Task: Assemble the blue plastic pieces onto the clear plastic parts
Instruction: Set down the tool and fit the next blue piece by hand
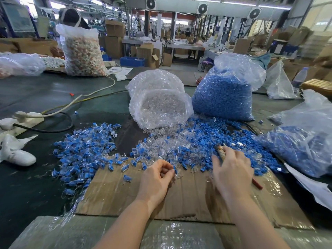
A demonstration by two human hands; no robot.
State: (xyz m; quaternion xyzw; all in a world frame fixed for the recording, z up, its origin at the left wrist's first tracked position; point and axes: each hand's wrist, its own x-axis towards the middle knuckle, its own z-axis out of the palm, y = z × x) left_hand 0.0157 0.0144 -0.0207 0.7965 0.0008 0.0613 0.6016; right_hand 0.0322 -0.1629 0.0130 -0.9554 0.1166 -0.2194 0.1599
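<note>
My left hand (158, 175) hovers over the cardboard sheet (125, 196), fingers curled, pinching a small clear part with a blue piece (175, 172) at the fingertips. My right hand (231, 168) reaches into the mixed pile of loose blue pieces and clear parts (179, 146), and it holds a brown stick-like tool (221, 150) between thumb and fingers. A heap of joined blue-and-clear pieces (84, 148) lies to the left. Behind stand an open bag of clear parts (159, 105) and a bag of blue pieces (224, 94).
Another bag of blue pieces (301, 144) lies at the right edge. A power strip with cables (27, 117) and a white bag (16, 151) sit at the left. A tall bag of mixed parts (82, 53) and a person are at the far left.
</note>
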